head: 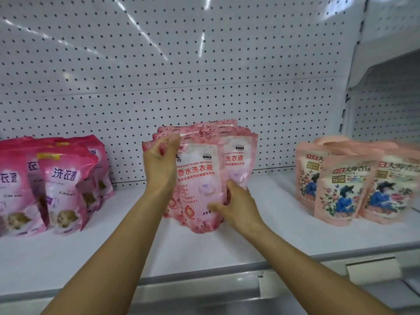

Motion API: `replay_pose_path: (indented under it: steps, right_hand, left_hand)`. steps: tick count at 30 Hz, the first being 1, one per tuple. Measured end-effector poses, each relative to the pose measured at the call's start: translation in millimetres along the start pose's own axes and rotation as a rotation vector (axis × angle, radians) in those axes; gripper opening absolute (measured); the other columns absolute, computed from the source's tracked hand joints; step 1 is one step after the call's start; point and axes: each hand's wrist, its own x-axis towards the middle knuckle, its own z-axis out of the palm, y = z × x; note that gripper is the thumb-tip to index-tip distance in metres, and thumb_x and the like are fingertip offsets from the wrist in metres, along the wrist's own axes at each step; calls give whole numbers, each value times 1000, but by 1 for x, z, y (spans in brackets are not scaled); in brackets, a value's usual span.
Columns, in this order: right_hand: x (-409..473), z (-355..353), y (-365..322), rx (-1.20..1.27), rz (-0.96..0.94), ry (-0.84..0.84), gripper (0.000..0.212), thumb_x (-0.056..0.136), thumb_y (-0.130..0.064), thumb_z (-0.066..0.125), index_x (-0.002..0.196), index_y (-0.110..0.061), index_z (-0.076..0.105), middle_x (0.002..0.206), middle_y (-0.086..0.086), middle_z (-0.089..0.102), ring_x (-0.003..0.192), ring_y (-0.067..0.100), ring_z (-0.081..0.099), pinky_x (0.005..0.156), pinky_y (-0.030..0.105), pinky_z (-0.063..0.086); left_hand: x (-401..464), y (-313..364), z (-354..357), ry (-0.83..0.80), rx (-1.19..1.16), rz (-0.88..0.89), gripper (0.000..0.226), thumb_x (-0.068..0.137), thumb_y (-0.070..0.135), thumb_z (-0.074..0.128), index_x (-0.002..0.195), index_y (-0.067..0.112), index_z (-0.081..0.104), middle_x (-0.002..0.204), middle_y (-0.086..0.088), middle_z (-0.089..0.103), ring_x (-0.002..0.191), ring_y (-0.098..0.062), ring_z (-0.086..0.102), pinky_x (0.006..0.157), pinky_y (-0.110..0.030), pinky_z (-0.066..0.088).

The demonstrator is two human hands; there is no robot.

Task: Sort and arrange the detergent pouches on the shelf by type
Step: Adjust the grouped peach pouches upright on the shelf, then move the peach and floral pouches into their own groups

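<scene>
On the white shelf [272, 235], the right hand [236, 210] grips the front pale pink pouch [200, 189] low on its side; the left hand [160, 160] pinches its top corner. Behind stand matching pouches [236, 160], magenta pouches [61, 185] left, peach floral pouches [341, 189] right.

magenta pouches [34, 185] cut by left edge; peach pouches [363, 183] blurred, cut by right edge.

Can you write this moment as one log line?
left hand: grips top of front light pink pouch | right hand: holds its lower side | groups: three, apart, on shelf
</scene>
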Motion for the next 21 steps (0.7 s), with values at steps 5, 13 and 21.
replay_pose_path:
  steps: [5,13,21]
  right_hand:
    - [-27,-30,3,-155,-78,43,54,79,-46,70,126,-34,45,115,-18,60,92,4,63,84,35,53]
    - [-57,-165,43,-336,-514,617,55,78,-43,69,124,-16,58,124,-10,52,119,11,47,104,29,37]
    - [-55,-271,130,-16,42,718,130,41,-57,81,148,-43,9,158,-7,10,147,20,16,109,62,33]
  left_hand:
    - [-19,19,-12,109,307,518,43,90,18,67,131,18,53,120,12,50,116,-7,49,102,-28,42]
    - [-103,31,55,-490,136,706,56,85,19,72,132,33,47,121,9,57,108,-9,60,84,-29,55]
    - [-114,-50,195,-990,314,-87,160,50,41,97,147,41,-31,164,14,-6,152,-13,4,122,-41,20]
